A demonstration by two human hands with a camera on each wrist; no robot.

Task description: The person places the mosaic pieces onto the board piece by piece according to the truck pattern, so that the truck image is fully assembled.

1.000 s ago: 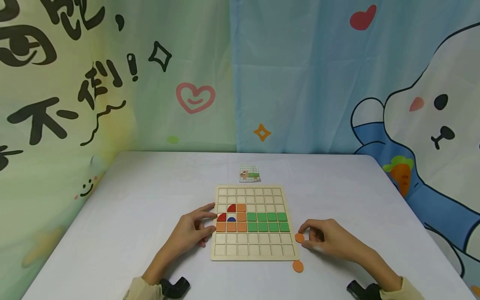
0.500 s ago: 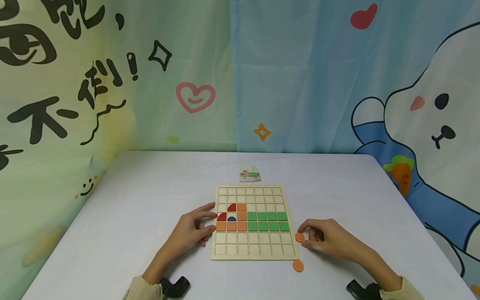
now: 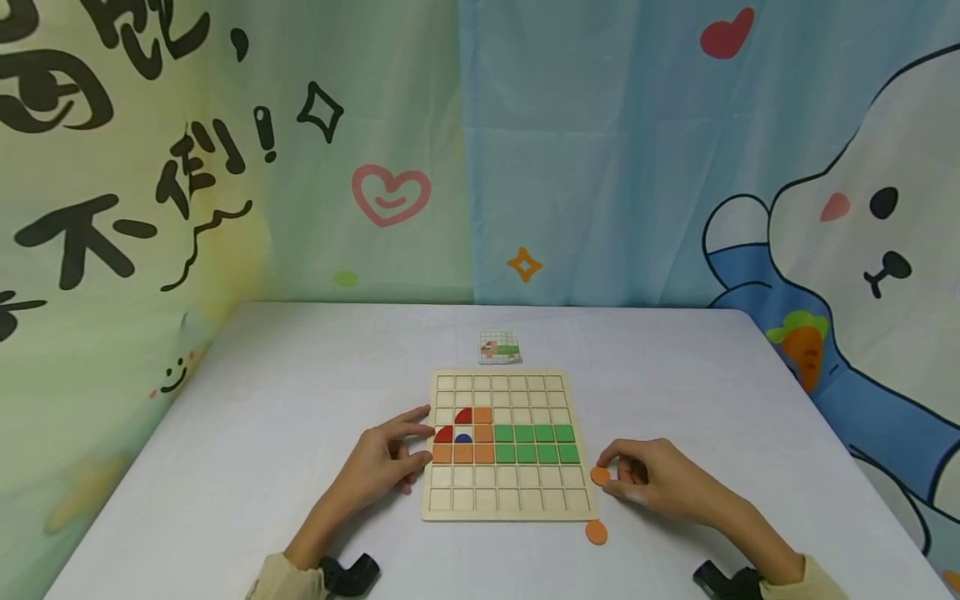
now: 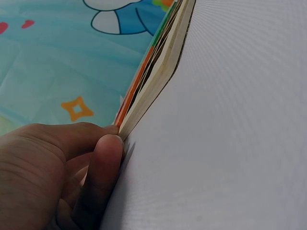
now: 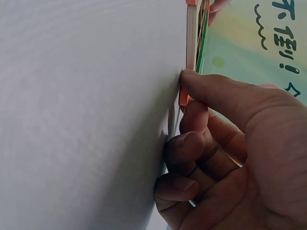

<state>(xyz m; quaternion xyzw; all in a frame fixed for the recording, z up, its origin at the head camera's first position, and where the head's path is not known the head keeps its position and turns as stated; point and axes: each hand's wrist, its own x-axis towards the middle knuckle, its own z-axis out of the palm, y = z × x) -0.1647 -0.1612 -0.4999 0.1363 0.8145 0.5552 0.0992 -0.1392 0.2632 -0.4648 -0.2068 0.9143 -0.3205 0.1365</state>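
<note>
A square wooden grid board (image 3: 506,499) lies on the white table, its middle rows partly filled with red, orange, blue-and-white and green pieces. At its left edge is my left hand (image 3: 381,457), thumb and fingertips spread along the rim and touching it. The left wrist view shows these fingertips (image 4: 106,143) against the board's corner side. Just off the board's right edge, my right hand (image 3: 651,475) pinches an orange disc (image 3: 599,476) between thumb and index finger. In the right wrist view the disc (image 5: 183,97) is mostly hidden by the fingers.
Another orange disc (image 3: 596,532) lies by the board's lower right corner. A small picture card (image 3: 499,347) with a coloured grid pattern lies beyond the board's far edge. A printed curtain (image 3: 600,167) hangs behind the table.
</note>
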